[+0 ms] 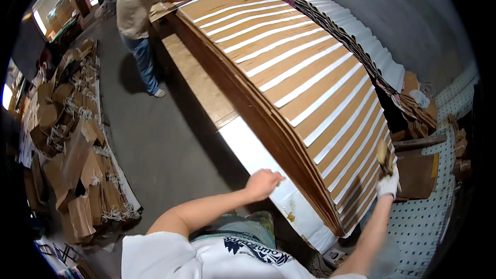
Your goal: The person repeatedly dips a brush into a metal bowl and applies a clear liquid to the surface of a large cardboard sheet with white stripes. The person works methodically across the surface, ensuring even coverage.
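Stretching away between both hands, one long fanned row of brown sheets (pixel 310 82) with white strips is seen. The bare left hand (pixel 263 183) is curled at its near edge, apparently empty. The gloved right hand (pixel 387 183) is closed on one brush (pixel 383 156), raised at the row's right side.

The person wears a white short-sleeved shirt (pixel 206 258) with a dark blue printed design across the chest. The right hand (pixel 387 183) is in a white glove; the left hand (pixel 262 183) is bare.
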A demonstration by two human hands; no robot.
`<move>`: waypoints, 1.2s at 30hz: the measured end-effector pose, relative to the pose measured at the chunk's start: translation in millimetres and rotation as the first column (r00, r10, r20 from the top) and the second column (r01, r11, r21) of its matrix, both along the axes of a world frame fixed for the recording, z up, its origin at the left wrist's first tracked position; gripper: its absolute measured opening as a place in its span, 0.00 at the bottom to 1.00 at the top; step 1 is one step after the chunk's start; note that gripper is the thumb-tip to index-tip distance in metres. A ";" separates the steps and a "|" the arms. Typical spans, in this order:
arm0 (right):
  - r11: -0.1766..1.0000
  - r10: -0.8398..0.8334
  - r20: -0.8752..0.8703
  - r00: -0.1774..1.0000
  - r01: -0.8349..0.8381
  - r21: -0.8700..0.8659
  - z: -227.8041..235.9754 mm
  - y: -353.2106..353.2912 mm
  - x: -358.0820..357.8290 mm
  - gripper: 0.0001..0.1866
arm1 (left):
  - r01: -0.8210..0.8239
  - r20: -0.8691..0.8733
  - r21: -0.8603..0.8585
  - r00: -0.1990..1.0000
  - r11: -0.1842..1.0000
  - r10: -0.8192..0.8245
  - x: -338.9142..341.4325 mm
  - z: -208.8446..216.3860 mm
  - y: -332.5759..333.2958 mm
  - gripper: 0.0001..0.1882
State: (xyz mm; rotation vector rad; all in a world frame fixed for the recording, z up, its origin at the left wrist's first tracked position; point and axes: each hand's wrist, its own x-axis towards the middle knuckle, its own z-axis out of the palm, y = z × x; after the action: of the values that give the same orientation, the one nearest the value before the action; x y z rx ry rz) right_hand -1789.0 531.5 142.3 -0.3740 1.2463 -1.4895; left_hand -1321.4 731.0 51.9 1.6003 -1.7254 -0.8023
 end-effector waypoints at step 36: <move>0.875 0.205 -0.976 0.079 -0.462 0.146 30.8 -240.7 500.2 0.23 | 0.381 0.536 -0.252 0.820 0.890 -0.199 392.1 24.0 -298.7 0.26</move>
State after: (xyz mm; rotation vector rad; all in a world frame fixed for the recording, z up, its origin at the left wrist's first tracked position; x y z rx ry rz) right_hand -1288.8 290.8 173.1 -1.9448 1.7815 -0.7978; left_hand -929.3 432.4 75.9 1.3781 -2.3754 -0.1789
